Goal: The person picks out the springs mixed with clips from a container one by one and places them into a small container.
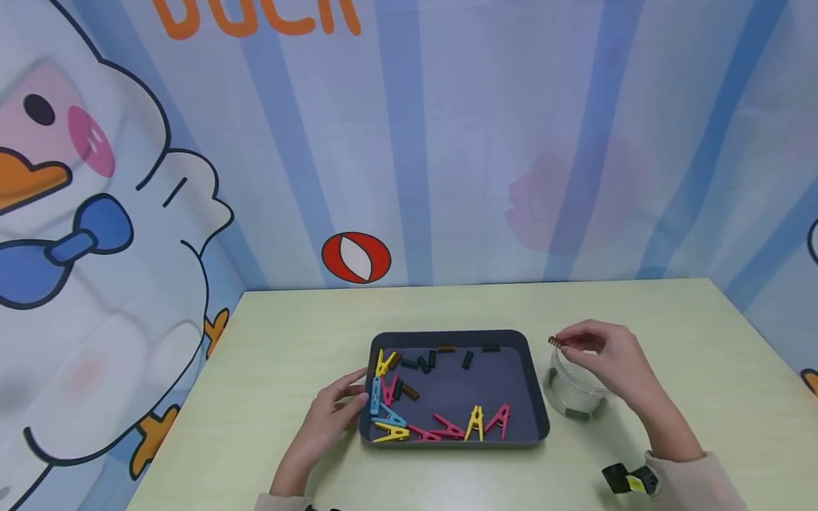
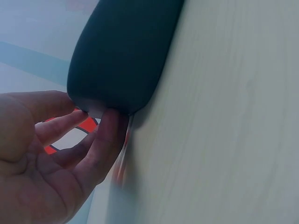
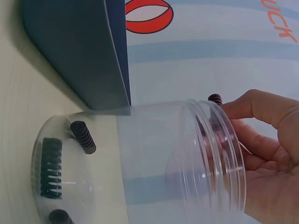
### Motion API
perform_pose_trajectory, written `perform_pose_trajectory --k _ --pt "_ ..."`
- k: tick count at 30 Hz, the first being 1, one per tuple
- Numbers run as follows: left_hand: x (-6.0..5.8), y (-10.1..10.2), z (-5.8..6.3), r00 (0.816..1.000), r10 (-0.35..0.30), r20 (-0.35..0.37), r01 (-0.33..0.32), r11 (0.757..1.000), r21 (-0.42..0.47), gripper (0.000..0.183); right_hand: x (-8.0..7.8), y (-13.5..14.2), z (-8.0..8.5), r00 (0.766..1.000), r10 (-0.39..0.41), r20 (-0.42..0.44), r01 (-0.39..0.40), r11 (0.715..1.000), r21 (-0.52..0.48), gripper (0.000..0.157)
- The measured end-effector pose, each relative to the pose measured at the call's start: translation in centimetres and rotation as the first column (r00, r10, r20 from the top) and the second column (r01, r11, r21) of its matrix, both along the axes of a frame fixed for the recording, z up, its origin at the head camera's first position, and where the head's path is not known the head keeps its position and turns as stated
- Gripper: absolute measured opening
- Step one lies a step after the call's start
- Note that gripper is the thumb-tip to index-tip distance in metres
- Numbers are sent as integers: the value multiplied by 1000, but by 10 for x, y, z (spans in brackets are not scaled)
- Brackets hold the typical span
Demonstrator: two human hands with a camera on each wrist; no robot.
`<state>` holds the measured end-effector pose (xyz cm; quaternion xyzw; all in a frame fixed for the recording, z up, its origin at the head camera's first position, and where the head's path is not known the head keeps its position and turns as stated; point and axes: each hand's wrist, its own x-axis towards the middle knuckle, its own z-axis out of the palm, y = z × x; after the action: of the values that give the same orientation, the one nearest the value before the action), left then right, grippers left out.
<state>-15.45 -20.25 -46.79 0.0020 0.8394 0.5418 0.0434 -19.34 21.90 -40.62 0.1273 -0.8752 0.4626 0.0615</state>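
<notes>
My right hand (image 1: 603, 355) pinches a small brown coil spring (image 1: 555, 342) between thumb and fingers, over the rim of a clear round jar (image 1: 578, 389). In the right wrist view that spring (image 3: 215, 99) shows beyond the jar's threaded mouth. At the jar's bottom lie a dark green spring (image 3: 51, 168), a dark brown spring (image 3: 83, 136) and another dark spring (image 3: 60, 217). With thumb and fingers, my left hand (image 1: 326, 419) grips the left end of a dark grey tray (image 1: 460, 445). In the left wrist view the tray's underside (image 2: 121, 51) hides some fingertips.
Green springs (image 1: 468, 360) and brown springs (image 1: 410, 392) lie scattered in the tray. Yellow clothespins (image 1: 474, 423), pink clothespins (image 1: 498, 421) and blue clothespins (image 1: 375, 396) line its left and front sides. The pale wooden table (image 1: 287, 341) meets a printed curtain (image 1: 460, 177) behind.
</notes>
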Motion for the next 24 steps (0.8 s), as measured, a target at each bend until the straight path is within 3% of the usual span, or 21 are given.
perform_pose_trajectory --k 24 --pt "1 -1 -1 1000 -7 -13 7 1000 8 45 2 11 -3 997 -67 28 65 997 51 20"
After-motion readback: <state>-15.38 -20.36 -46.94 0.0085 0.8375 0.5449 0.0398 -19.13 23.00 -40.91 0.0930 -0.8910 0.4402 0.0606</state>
